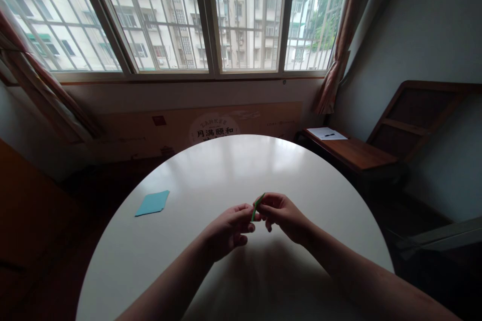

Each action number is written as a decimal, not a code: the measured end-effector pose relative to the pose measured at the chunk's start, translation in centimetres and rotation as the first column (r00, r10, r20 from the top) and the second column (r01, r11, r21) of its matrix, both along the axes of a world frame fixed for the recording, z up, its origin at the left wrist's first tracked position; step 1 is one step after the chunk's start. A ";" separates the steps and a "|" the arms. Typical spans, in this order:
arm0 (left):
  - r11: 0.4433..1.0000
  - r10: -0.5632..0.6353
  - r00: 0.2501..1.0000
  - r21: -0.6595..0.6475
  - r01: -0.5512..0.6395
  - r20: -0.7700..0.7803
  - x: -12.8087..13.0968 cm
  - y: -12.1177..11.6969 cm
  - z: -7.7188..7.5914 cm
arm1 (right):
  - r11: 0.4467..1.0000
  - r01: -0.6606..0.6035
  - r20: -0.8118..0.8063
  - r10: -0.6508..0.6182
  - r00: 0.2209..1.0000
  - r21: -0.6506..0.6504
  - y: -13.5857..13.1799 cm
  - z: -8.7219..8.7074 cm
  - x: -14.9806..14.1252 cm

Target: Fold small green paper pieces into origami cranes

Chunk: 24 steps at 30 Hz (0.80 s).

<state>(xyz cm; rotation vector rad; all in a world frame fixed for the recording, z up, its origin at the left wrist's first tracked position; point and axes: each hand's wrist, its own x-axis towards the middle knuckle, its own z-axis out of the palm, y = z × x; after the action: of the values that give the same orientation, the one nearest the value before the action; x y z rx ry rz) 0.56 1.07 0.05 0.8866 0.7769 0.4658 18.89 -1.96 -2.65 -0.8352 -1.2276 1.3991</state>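
Above the round white table [173,261], both hands hold a small piece of green paper [257,205]. It is seen nearly edge-on as a narrow, slightly bent strip, so I cannot tell whether it is folded. My left hand [229,228] pinches its lower part between thumb and fingers. From the other side, my right hand [281,212] grips the upper part, thumb and index finger pressed together. The fingers partly cover the paper. A flat stack of blue-green square paper [152,203] lies on the table to the left, apart from both hands.
A wooden bench or chair [361,153] at the right bears white paper sheets [327,134] with a dark pen on top. Behind the table, a printed cardboard panel [263,123] leans below the barred window [169,15]. Curtains [335,75] hang at both sides.
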 end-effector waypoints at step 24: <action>0.924 -0.079 0.986 0.361 0.128 -0.148 -0.8 1.1 1.1 | 0.983 -0.076 -0.160 0.049 0.986 -0.165 -0.5 0.0 0.7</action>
<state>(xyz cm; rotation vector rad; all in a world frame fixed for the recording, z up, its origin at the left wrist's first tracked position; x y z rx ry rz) -0.27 2.15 1.14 1.3160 0.7687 0.4714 19.57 -2.45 -2.70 -0.7935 -1.0331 1.6068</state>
